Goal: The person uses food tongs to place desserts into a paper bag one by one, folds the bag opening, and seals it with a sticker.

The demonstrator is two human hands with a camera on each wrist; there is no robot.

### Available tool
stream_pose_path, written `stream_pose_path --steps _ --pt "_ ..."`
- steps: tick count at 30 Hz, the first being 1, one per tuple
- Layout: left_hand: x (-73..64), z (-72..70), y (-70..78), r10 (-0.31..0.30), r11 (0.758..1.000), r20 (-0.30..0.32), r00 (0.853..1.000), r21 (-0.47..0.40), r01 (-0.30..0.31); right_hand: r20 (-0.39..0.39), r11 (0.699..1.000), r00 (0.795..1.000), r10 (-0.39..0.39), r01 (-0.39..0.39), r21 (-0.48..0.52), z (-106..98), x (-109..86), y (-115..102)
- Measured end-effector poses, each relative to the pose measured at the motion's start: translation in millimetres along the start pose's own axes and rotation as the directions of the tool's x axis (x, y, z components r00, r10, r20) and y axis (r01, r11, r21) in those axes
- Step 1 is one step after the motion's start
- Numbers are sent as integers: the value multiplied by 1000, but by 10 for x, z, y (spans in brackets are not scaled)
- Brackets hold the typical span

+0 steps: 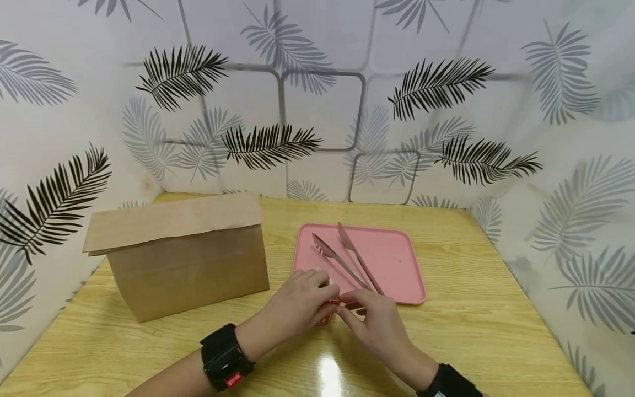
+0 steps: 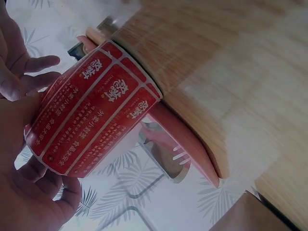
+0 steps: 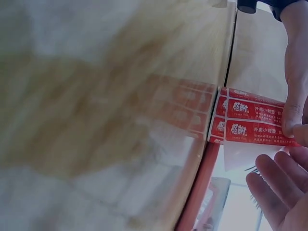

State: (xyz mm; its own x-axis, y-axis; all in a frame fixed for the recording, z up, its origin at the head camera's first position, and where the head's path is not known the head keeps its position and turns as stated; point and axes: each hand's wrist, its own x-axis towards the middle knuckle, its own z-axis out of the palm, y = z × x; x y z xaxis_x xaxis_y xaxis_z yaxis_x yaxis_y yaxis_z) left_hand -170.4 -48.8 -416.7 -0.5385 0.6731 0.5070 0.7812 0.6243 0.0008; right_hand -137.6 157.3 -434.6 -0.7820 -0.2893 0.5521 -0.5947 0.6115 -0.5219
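Note:
A roll of red stickers (image 1: pixel 324 319) with white Chinese print stands upright on the wooden table, mostly covered by the hands in the head view. My left hand (image 1: pixel 300 300) grips the roll from above, its fingers curled round the side, as the left wrist view shows on the sticker roll (image 2: pixel 96 110). At the roll's right side, the thumb and forefinger of my right hand (image 1: pixel 379 325) pinch the edge of the strip. The right wrist view shows the printed labels (image 3: pixel 255 120) and pale backing below them, near my right hand's outstretched other fingers (image 3: pixel 274 178).
Behind the hands lies a pink tray (image 1: pixel 397 267) bearing a fork (image 1: pixel 324 249) and a knife (image 1: pixel 346 240). On the left stands a brown paper bag (image 1: pixel 193 270) with its top folded over. Leaf-patterned cloth (image 1: pixel 317 171) walls the table at the back and sides.

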Motion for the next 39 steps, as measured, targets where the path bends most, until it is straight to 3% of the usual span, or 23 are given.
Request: stream_pose_path --steps 6,12,20,29,35,39 --pt "-2 9 -7 2 1000 1 1000 -3 -2 -21 989 994 -110 108 -102 -57 8 18" --pt "8 -29 -10 -7 999 69 998 -36 9 19 969 981 -193 193 -153 -128 23 41" --pt "20 -73 -14 4 1000 158 987 3 -4 101 930 946 -307 321 -181 -218 7 53" --pt "34 -88 -22 13 1000 158 987 -18 -11 144 910 918 -371 390 -140 -315 -27 12" --pt "47 -71 -34 31 999 147 989 -15 -29 109 909 908 -404 412 -61 -382 17 -52" --pt "48 -122 -37 26 996 135 991 -84 -14 78 905 909 -410 416 -87 -422 66 -88"
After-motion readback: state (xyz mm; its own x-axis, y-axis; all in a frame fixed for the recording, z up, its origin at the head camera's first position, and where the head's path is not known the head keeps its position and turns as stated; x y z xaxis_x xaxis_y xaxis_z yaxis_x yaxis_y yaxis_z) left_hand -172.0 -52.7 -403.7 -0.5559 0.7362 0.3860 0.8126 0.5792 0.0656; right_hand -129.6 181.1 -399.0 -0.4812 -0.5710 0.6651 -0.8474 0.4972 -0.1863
